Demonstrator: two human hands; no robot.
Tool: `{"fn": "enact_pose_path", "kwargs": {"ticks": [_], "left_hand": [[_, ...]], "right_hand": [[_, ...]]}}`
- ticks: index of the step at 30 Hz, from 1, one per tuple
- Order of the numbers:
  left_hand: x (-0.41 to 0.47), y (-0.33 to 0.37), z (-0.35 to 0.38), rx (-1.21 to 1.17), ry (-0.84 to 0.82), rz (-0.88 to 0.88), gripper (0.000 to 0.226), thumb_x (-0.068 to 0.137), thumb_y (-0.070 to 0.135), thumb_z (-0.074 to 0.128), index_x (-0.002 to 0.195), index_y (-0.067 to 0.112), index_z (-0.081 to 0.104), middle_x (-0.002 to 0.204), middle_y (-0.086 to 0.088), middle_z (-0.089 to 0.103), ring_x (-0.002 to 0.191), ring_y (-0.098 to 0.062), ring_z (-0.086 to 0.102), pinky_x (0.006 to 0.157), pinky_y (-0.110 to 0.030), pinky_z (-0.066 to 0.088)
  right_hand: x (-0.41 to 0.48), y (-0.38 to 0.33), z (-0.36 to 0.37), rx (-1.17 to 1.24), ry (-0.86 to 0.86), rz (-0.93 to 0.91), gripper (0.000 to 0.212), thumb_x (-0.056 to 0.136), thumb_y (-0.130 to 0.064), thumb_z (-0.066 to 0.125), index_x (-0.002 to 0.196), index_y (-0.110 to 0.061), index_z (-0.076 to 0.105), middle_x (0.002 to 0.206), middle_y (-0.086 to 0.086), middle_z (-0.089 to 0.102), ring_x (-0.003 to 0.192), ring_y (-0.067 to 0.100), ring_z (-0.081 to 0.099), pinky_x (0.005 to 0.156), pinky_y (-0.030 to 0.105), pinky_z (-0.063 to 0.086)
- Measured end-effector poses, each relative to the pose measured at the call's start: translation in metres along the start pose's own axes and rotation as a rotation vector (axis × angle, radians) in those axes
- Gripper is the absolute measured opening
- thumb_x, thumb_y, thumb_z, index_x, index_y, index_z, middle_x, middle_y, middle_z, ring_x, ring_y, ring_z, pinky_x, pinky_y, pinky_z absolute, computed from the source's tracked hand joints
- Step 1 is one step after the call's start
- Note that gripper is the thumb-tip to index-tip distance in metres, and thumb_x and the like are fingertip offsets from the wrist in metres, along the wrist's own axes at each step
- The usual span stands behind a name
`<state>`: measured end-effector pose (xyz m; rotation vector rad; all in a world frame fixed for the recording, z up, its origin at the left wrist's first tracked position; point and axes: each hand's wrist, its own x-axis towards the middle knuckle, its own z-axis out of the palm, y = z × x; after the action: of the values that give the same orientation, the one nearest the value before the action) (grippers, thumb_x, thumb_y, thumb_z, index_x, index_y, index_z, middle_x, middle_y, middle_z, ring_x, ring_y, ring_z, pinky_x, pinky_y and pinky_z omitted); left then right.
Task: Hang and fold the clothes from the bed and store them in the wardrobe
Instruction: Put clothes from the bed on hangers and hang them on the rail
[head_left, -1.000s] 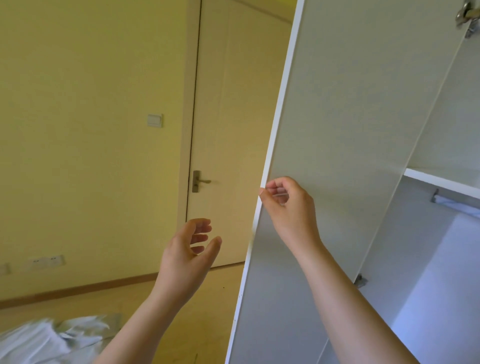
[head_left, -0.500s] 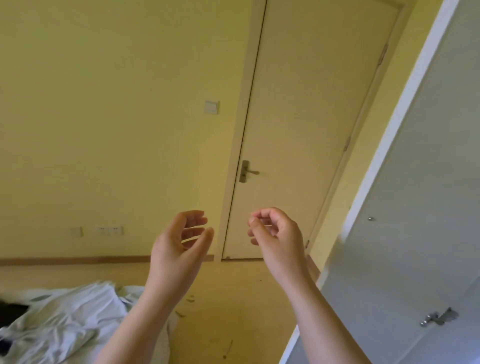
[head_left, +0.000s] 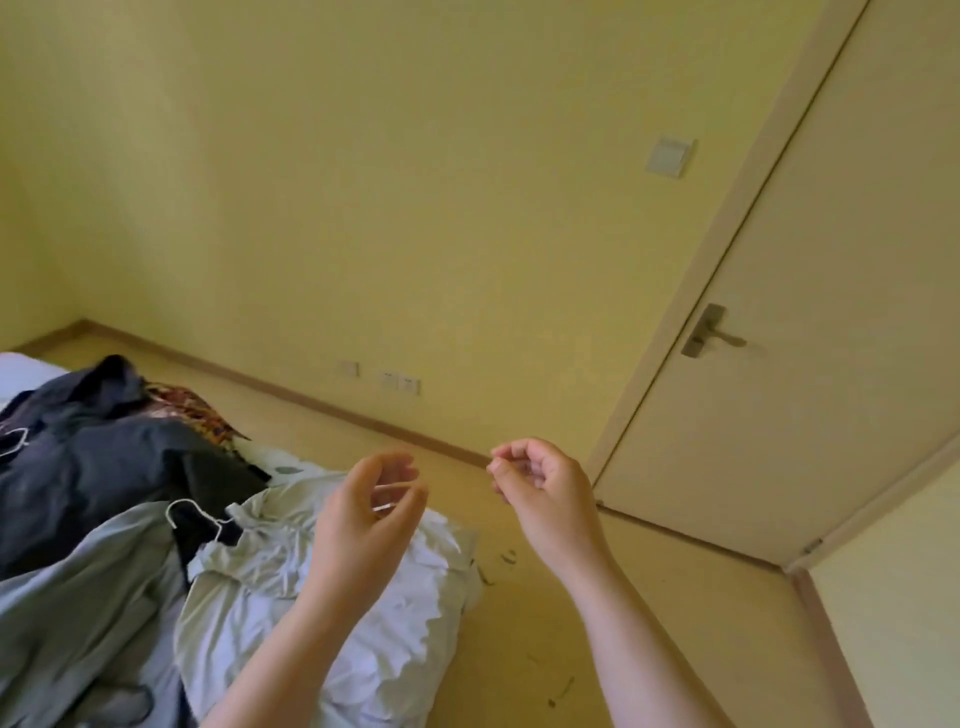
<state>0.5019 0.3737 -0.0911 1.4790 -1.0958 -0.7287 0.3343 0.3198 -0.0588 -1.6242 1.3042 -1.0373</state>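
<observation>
Left hand (head_left: 369, 519) and right hand (head_left: 545, 499) are held loosely curled and empty, while the pale shirt (head_left: 249, 566), judged soft and limp, is best taken at its collar by the hanger (head_left: 200, 514).

No words, labels, brands, numbers or signs can be read anywhere in the view; the light switch (head_left: 670, 156) and wall sockets (head_left: 399, 382) carry no legible marking.
</observation>
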Motion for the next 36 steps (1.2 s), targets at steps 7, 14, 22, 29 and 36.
{"fn": "enact_pose_path", "kwargs": {"ticks": [7, 14, 22, 29, 36], "left_hand": [[0.049, -0.019, 0.007, 0.086, 0.190, -0.082, 0.025, 0.086, 0.018, 0.069, 0.097, 0.038, 0.060, 0.095, 0.012, 0.070, 0.085, 0.011, 0.063, 0.063, -0.004, 0.047], [0.086, -0.037, -0.003, 0.113, 0.343, -0.186, 0.021, 0.087, 0.017, 0.069, 0.106, 0.026, 0.065, 0.096, 0.011, 0.070, 0.085, 0.001, 0.066, 0.062, -0.012, 0.050], [0.126, -0.063, -0.027, 0.112, 0.461, -0.273, 0.022, 0.088, 0.013, 0.067, 0.110, 0.018, 0.065, 0.098, 0.007, 0.069, 0.089, -0.005, 0.066, 0.069, -0.014, 0.048], [0.157, -0.077, -0.018, 0.126, 0.528, -0.342, 0.022, 0.088, 0.010, 0.067, 0.109, 0.016, 0.065, 0.098, 0.004, 0.070, 0.086, -0.004, 0.065, 0.066, -0.011, 0.048], [0.212, -0.088, 0.020, 0.175, 0.645, -0.402, 0.022, 0.088, 0.016, 0.068, 0.108, 0.022, 0.064, 0.096, 0.009, 0.068, 0.086, -0.001, 0.063, 0.063, -0.010, 0.045]], "right_hand": [[0.086, 0.018, 0.027, 0.023, -0.226, -0.032, 0.009, 0.091, -0.015, 0.062, 0.088, -0.022, 0.067, 0.087, 0.000, 0.071, 0.084, 0.020, 0.067, 0.081, 0.034, 0.057], [0.155, 0.029, 0.069, 0.014, -0.426, -0.043, 0.011, 0.090, -0.013, 0.063, 0.087, -0.022, 0.067, 0.085, 0.002, 0.072, 0.082, 0.021, 0.068, 0.082, 0.040, 0.057], [0.205, 0.033, 0.127, -0.031, -0.575, -0.037, 0.009, 0.090, -0.015, 0.064, 0.088, -0.023, 0.067, 0.088, 0.006, 0.073, 0.085, 0.028, 0.068, 0.082, 0.043, 0.056], [0.256, 0.041, 0.144, -0.021, -0.673, -0.047, 0.010, 0.091, -0.013, 0.063, 0.088, -0.021, 0.067, 0.090, 0.010, 0.072, 0.088, 0.031, 0.068, 0.083, 0.045, 0.056], [0.328, 0.065, 0.141, -0.007, -0.809, -0.068, 0.009, 0.092, -0.015, 0.062, 0.089, -0.022, 0.067, 0.090, 0.011, 0.072, 0.088, 0.032, 0.067, 0.082, 0.045, 0.056]]}}
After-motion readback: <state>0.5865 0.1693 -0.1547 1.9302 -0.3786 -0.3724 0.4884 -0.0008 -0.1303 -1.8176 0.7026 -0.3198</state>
